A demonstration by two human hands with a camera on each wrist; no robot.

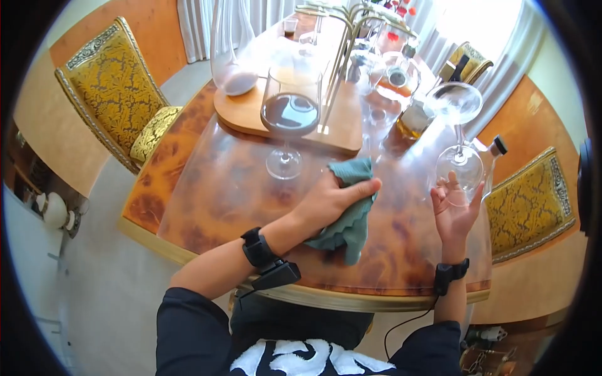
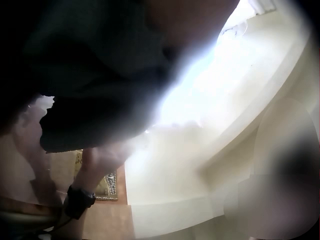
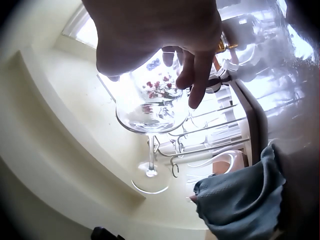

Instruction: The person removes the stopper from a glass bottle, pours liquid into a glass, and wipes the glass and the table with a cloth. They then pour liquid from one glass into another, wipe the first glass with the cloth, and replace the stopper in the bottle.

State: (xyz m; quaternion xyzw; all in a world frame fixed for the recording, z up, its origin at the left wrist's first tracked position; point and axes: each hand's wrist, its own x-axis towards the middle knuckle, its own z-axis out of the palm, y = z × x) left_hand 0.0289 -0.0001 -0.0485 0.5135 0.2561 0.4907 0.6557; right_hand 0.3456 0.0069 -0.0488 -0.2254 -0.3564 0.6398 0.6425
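My left hand (image 1: 330,199) grips a crumpled grey-green cloth (image 1: 348,229), its thumb lying over the top and the lower part hanging loose. To the right, my right hand (image 1: 456,216) holds an empty stemmed glass (image 1: 459,164) by its bowl, upside down with the foot uppermost. In the right wrist view the fingers of my right hand (image 3: 162,35) curve around the glass bowl (image 3: 150,117), and the cloth (image 3: 242,197) is apart from it. The left wrist view is mostly filled by the dark cloth (image 2: 100,110); my right hand (image 2: 97,167) shows beyond it.
A glass of dark liquid (image 1: 290,114) stands before a wooden board (image 1: 342,135) bearing a tall decanter (image 1: 236,78) and a metal rack (image 1: 342,56). A black-stoppered bottle (image 1: 500,146) stands behind the held glass. Other glassware is farther back; patterned chairs (image 1: 116,78) flank the table (image 1: 219,207).
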